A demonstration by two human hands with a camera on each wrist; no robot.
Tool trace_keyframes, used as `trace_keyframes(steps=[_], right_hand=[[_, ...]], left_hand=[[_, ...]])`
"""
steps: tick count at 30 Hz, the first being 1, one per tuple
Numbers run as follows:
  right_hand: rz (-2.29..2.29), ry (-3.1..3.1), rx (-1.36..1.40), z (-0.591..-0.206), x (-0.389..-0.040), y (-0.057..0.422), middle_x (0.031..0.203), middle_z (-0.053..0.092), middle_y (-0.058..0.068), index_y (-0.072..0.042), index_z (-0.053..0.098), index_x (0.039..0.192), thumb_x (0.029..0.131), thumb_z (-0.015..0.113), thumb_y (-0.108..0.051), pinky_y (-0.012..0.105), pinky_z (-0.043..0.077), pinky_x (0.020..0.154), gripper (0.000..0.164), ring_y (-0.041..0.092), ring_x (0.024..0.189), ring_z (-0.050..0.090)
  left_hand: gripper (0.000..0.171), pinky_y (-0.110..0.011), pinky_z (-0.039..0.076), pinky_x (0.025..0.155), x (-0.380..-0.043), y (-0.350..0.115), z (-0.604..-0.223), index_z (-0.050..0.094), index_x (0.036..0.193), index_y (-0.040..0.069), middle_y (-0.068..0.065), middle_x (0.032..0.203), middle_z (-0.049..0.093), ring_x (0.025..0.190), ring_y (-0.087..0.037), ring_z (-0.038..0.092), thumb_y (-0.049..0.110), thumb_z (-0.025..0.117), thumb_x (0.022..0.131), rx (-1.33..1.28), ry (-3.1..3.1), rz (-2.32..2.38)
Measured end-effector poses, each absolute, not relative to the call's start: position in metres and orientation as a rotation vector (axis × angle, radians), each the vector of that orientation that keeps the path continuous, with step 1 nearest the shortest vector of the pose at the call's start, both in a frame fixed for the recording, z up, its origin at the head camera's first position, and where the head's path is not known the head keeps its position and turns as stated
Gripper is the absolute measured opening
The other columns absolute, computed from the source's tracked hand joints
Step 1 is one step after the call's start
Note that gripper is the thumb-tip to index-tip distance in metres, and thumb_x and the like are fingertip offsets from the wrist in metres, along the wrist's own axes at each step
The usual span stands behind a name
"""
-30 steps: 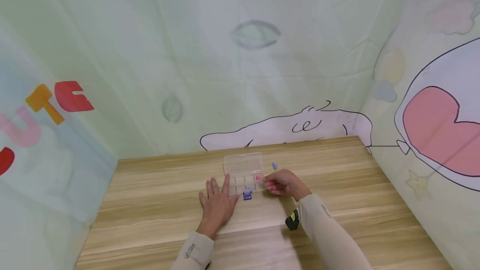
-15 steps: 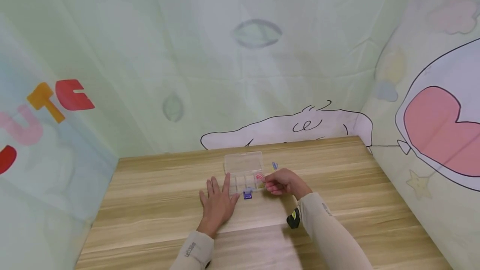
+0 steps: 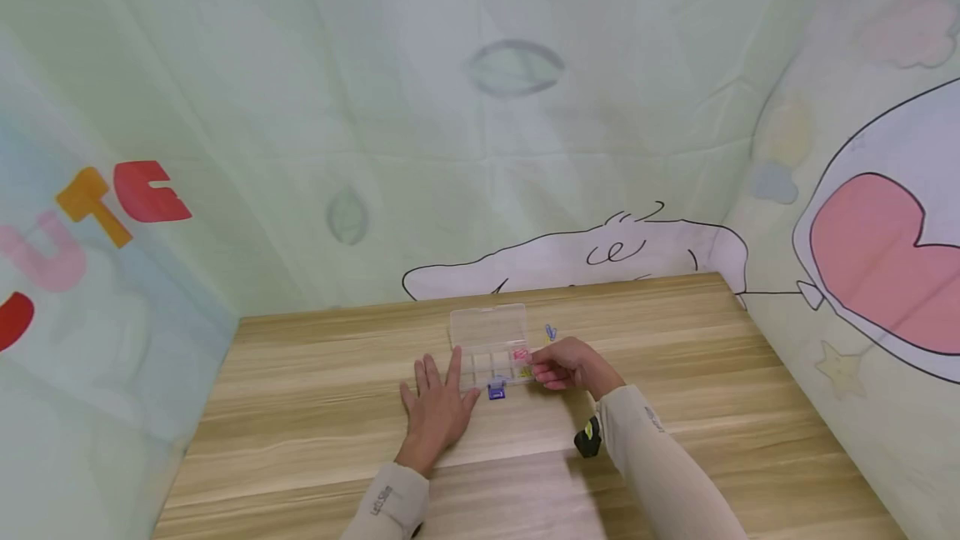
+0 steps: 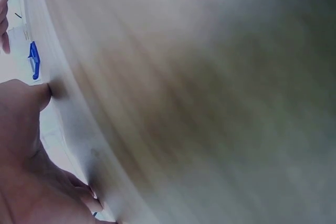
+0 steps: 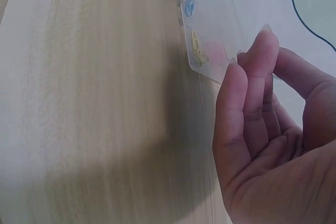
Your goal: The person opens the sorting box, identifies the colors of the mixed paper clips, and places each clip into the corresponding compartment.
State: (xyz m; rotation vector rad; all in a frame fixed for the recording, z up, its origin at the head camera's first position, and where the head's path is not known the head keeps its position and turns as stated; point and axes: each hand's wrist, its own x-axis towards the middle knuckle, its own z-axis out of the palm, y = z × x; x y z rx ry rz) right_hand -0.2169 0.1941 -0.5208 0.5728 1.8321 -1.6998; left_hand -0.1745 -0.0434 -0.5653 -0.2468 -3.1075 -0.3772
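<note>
A clear plastic box [image 3: 483, 367] with small compartments lies with its lid [image 3: 489, 325] raised at the back. Pink paper clips [image 3: 521, 353] sit in its far right compartment, yellow paper clips [image 3: 525, 372] in front of them. My left hand [image 3: 435, 411] rests with fingers spread on the table, index finger and thumb at the box's left side. At the box's right edge is my right hand [image 3: 570, 365], its fingers bent and tips close together; I cannot tell whether they pinch anything. A small blue plastic piece [image 3: 497, 390] sits at the box's front edge.
Behind the right hand, a blue paper clip [image 3: 551, 332] lies on the wooden table [image 3: 315, 407]. Near the right sleeve there is a small black and yellow object [image 3: 587, 437]. Printed cloth walls [image 3: 510, 148] stand close behind the table and along both sides.
Both hands stay nearly in place, the right one still at the box's right edge. The yellow paper clips show more plainly now than a second ago.
</note>
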Motion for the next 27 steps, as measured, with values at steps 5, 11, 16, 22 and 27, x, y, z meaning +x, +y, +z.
trace_keyframes(steps=[5, 11, 16, 22, 27], right_hand=[[-1.709, 1.850, 0.617, -0.518, -0.218, 0.196, 0.063, 0.064, 0.005, 0.004, 0.066, 0.089, 0.076, 0.072, -0.016, 0.029, 0.052, 0.054, 0.024, 0.012, 0.050, 0.060], [-1.740, 1.899, 0.652, -0.518, -0.222, 0.203, 0.066, 0.065, 0.007, 0.003, 0.065, 0.091, 0.077, 0.071, -0.017, 0.028, 0.051, 0.053, 0.025, 0.013, 0.051, 0.059], [-1.778, 1.960, 0.713, -0.520, -0.226, 0.209, 0.068, 0.066, 0.009, 0.004, 0.065, 0.093, 0.079, 0.071, -0.017, 0.029, 0.051, 0.054, 0.026, 0.014, 0.053, 0.060], [-1.811, 2.025, 0.784, -0.527, -0.227, 0.216, 0.067, 0.066, 0.010, 0.004, 0.065, 0.088, 0.079, 0.069, -0.013, 0.030, 0.051, 0.054, 0.020, 0.016, 0.053, 0.062], [-1.826, 2.076, 0.856, -0.534, -0.227, 0.217, 0.067, 0.066, 0.012, 0.005, 0.065, 0.085, 0.078, 0.070, -0.011, 0.030, 0.051, 0.052, 0.018, 0.016, 0.049, 0.061]], left_hand=[[0.074, -0.069, 0.008, 0.093, -0.174, -0.044, -0.566, 0.012, 0.147, 0.023, -0.030, 0.143, 0.014, 0.132, -0.043, 0.008, 0.057, 0.042, 0.088, -0.257, -3.092, -0.375], [0.074, -0.069, 0.008, 0.093, -0.174, -0.044, -0.566, 0.011, 0.147, 0.023, -0.030, 0.143, 0.014, 0.131, -0.044, 0.008, 0.058, 0.041, 0.088, -0.257, -3.094, -0.367], [0.075, -0.069, 0.008, 0.093, -0.174, -0.044, -0.566, 0.012, 0.147, 0.023, -0.030, 0.143, 0.015, 0.131, -0.044, 0.009, 0.057, 0.042, 0.088, -0.253, -3.096, -0.363], [0.075, -0.069, 0.008, 0.093, -0.174, -0.043, -0.566, 0.011, 0.147, 0.024, -0.029, 0.144, 0.014, 0.132, -0.043, 0.008, 0.057, 0.043, 0.088, -0.247, -3.103, -0.364], [0.075, -0.069, 0.007, 0.093, -0.175, -0.043, -0.566, 0.010, 0.147, 0.024, -0.029, 0.144, 0.013, 0.132, -0.043, 0.008, 0.057, 0.042, 0.088, -0.245, -3.108, -0.363]])
